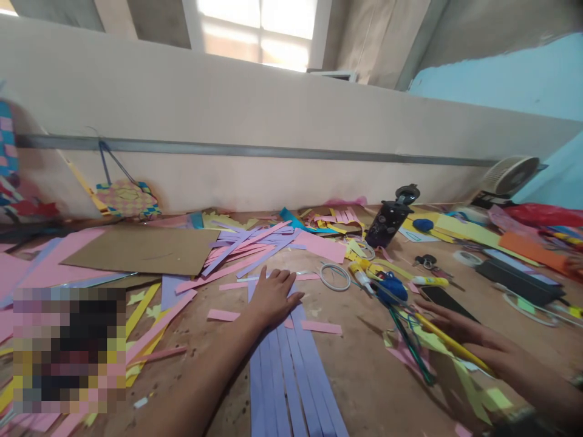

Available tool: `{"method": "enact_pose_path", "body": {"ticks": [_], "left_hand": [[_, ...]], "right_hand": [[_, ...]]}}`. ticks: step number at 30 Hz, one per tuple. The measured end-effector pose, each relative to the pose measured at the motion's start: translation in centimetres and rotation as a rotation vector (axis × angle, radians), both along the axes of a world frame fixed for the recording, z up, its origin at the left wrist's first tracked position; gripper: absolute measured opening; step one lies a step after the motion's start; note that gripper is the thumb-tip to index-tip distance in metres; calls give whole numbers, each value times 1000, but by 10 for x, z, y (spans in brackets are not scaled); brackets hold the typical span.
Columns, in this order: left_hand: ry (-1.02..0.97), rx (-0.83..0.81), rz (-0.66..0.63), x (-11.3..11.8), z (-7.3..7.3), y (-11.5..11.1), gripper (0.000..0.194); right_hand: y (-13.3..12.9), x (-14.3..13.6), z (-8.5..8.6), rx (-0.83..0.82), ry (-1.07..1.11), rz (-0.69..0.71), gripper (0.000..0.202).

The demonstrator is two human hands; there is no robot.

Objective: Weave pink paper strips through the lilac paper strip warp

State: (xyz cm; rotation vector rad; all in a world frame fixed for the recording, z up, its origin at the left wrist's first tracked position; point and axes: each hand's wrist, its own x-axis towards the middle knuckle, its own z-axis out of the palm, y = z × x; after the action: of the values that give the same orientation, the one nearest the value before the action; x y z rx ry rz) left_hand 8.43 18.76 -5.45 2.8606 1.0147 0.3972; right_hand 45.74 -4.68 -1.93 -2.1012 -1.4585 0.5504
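Note:
My left hand [276, 294] lies flat, fingers spread, on the far end of several long purple paper strips [291, 376]. Short pink paper strips [321, 328] stick out on both sides of them, and a thin crosswise strip passes near my fingertips. At the right, my right hand [473, 334] is low over the table with its fingers stretched out. A slim yellow stick [449, 343] runs between those fingers and the thumb; no firm grip on it shows. Close by lie a dark green pen-like stick [412, 346] and a ball of blue yarn [390, 288].
Brown cardboard [141, 249] and loose paper strips [255, 243] lie at the left and back. A white tape ring [335, 277], glue [359, 276] and an open-lidded black bottle [387, 221] stand or lie right of centre. A dark case [519, 282] and a fan [510, 176] are farther right.

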Motion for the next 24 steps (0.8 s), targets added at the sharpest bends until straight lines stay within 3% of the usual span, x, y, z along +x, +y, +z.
{"method": "enact_pose_path", "body": {"ticks": [5, 9, 15, 24], "left_hand": [[-5, -5, 4, 0, -3, 1, 47], [-9, -10, 0, -1, -3, 1, 47], [-25, -25, -4, -1, -4, 3, 48], [-47, -45, -9, -1, -3, 1, 49]], "right_hand": [[44, -66, 25, -154, 313, 202, 75], [89, -102, 19, -132, 164, 321, 65], [117, -116, -3, -100, 79, 368, 55], [118, -125, -1, -109, -33, 322, 55]]}}
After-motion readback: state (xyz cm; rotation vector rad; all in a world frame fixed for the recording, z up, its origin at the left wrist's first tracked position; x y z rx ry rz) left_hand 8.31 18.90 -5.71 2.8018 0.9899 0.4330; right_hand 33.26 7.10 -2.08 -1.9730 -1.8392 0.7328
